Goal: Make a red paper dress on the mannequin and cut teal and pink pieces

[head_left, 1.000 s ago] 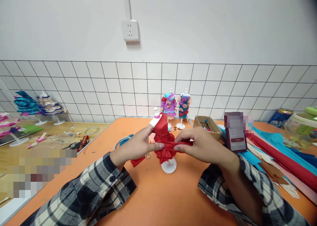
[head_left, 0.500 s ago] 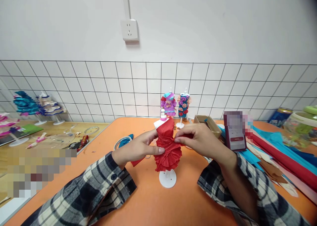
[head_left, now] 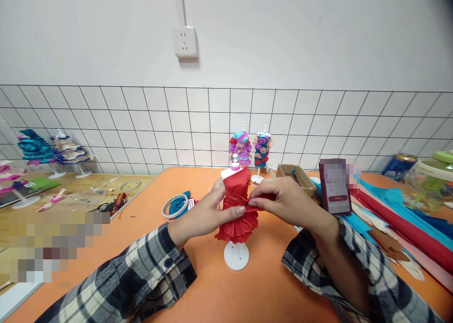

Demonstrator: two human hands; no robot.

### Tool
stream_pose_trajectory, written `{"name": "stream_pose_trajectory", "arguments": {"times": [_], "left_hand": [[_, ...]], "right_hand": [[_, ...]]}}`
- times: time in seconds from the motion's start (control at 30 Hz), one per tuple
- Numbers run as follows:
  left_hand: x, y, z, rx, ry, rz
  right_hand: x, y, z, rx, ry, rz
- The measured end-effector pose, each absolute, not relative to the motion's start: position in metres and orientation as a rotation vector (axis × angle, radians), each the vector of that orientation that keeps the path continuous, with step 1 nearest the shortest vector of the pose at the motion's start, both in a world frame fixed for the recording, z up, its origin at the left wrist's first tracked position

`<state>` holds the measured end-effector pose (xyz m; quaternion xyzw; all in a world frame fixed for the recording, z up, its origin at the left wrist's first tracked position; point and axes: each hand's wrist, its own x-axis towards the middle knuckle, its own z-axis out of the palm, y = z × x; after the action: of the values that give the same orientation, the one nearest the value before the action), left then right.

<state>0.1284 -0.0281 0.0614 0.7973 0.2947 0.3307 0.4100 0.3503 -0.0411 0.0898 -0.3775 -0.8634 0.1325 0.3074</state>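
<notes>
In front of me a small dress form wears a red crepe-paper dress (head_left: 238, 184) with a ruffled skirt. Its round white base (head_left: 236, 256) shows below the skirt, and the white shoulder and neck knob stick out on top. My left hand (head_left: 214, 210) is closed around the form from the left, its thumb pressed on the front at the waist; its other fingers are partly hidden behind. At the right side of the waist, my right hand (head_left: 272, 198) pinches a gathered red crepe-paper strip (head_left: 250, 204) between thumb and forefinger.
Two dressed forms, one in purple (head_left: 241, 148) and one in blue (head_left: 262, 151), stand behind. A tape roll (head_left: 176, 206) lies left. On the right are a cardboard box (head_left: 297, 178), a propped phone (head_left: 336, 191), coloured paper sheets (head_left: 392, 200) and a lidded jar (head_left: 430, 181).
The dress form has turned slightly and stands straighter, its base a little further left. My left hand has shifted right across the waist; my right hand keeps its pinch almost in place.
</notes>
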Motion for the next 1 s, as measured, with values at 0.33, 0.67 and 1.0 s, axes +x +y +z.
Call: {"name": "stream_pose_trajectory", "arguments": {"times": [0.33,0.67,1.0], "left_hand": [[0.119,-0.018,0.062,1.914,0.606,0.840],[0.111,-0.014,0.066,1.785,0.453,0.598],[0.100,-0.006,0.075,2.184,0.788,0.878]], "right_hand": [[0.365,-0.046,0.097,-1.060,-2.296,0.742],[0.343,-0.043,0.088,-0.857,-2.230,0.680],[0.340,-0.039,0.083,-0.992,-2.121,0.671]]}}
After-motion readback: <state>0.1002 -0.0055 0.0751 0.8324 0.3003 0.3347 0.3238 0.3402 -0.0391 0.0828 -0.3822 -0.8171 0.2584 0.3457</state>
